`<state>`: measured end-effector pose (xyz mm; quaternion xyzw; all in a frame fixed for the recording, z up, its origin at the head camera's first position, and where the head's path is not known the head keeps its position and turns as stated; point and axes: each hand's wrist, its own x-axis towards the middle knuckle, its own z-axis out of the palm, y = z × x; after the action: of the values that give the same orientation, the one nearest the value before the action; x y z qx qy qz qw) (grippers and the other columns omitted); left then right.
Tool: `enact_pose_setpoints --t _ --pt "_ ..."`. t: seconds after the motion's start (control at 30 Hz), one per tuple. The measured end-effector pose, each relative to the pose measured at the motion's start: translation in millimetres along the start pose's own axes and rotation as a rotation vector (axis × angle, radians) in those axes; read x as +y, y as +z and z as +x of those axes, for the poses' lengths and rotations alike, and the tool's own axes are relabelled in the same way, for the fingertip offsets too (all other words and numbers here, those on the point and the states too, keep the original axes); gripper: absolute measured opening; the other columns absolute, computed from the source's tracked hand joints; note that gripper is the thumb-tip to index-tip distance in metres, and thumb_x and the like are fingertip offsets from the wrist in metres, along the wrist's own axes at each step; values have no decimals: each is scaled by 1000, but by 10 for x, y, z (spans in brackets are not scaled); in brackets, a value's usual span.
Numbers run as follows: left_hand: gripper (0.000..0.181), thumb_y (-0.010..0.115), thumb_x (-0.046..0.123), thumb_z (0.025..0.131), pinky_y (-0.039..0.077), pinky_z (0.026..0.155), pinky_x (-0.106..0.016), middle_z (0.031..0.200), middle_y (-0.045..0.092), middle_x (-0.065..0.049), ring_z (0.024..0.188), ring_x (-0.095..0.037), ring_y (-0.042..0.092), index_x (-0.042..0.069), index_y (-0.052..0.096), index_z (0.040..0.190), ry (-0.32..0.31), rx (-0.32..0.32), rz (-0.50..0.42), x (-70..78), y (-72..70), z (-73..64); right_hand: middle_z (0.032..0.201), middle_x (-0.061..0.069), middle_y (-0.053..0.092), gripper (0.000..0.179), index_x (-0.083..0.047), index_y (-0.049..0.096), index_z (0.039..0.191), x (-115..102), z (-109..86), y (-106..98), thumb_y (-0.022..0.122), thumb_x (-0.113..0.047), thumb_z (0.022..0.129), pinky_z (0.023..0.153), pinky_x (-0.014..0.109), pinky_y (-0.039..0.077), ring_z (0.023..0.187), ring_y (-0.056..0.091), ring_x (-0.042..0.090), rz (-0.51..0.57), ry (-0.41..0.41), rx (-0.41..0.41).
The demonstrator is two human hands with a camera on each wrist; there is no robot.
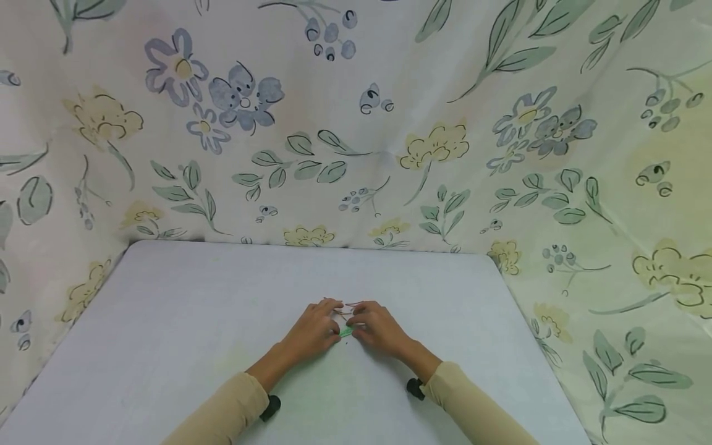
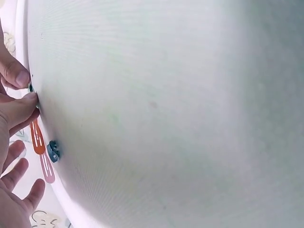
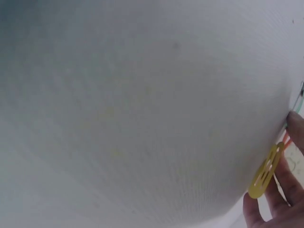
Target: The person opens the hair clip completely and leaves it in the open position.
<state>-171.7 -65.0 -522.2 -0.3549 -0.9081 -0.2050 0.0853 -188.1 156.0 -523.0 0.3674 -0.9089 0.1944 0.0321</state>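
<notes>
Over the white table, both hands meet at a green snap hair clip [image 1: 345,332]. My left hand [image 1: 313,329] pinches one end of it between thumb and finger. On the other end are the thumb and fingertips of my right hand [image 1: 381,329]. Fingers cover much of the clip. Just beyond the fingertips lie an orange snap clip [image 2: 37,137] and a pink one [image 2: 47,168], with a small dark blue claw clip [image 2: 53,151] beside them. In the right wrist view, a yellow snap clip [image 3: 266,172] overlaps the right hand's lower fingers.
The white tabletop [image 1: 222,290] stretches around both hands to its far edge. Behind and beside it hangs a flower-print cloth [image 1: 356,111]. Dark wrist cameras [image 1: 271,408] sit under the beige sleeves [image 1: 222,411].
</notes>
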Motion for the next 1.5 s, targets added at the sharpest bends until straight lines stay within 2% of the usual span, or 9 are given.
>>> enact_pose_setpoints --t 0.2,0.5,0.73,0.83,0.97,1.1,1.3,1.37,1.5 --pt "6 83 19 81 45 94 -48 132 60 -10 129 -29 49 14 80 80 18 19 10 10 -9 -3 112 4 67 13 -13 79 98 4 33 -1 78 -12 85 96 44 46 112 57 22 -3 0 -10" --pt "14 79 18 84 47 93 -44 126 63 -8 126 -27 54 13 76 71 142 38 152 15 9 1 112 4 69 9 -13 81 92 -6 47 -26 81 -17 83 97 43 46 112 59 23 -9 -70 -7" --pt "8 74 10 86 49 90 -44 124 63 -10 123 -28 56 8 73 78 131 60 133 22 28 -13 112 4 69 6 -12 80 91 -4 46 -18 79 -11 85 98 43 46 113 58 22 10 -34 -7" --pt "6 71 8 89 49 89 -44 124 63 -12 122 -28 56 7 72 83 110 69 104 25 31 -28 112 5 68 5 -10 80 91 -3 36 -19 77 -9 86 98 44 46 112 58 24 58 -17 -6" --pt "5 67 9 94 50 90 -46 127 61 -14 123 -29 55 5 68 92 45 72 34 23 22 -42 113 9 67 7 -4 77 94 7 33 -38 72 -3 88 99 46 45 112 59 27 211 31 7" --pt "5 64 10 97 49 95 -46 128 59 -12 121 -27 55 6 66 99 -63 87 -98 22 1 -8 114 10 68 11 0 74 99 6 53 -111 67 0 91 97 46 48 114 60 27 399 137 5" --pt "12 55 7 102 46 98 -44 126 57 -14 120 -28 56 1 64 100 -240 148 -434 18 -36 68 124 16 66 19 1 71 110 -53 121 -261 58 -3 98 95 47 50 117 59 29 701 346 -59" --pt "14 53 6 102 46 98 -46 125 57 -15 120 -29 55 0 64 99 -288 184 -536 27 -56 88 125 12 66 20 -3 72 112 -17 133 -247 58 -9 99 99 47 47 120 57 27 772 407 -68" --pt "15 54 6 101 45 98 -49 123 58 -16 121 -32 54 -1 66 95 -367 235 -676 47 -89 130 125 5 68 23 -5 73 114 -37 134 -307 58 -15 100 101 47 43 122 56 24 871 464 -86"
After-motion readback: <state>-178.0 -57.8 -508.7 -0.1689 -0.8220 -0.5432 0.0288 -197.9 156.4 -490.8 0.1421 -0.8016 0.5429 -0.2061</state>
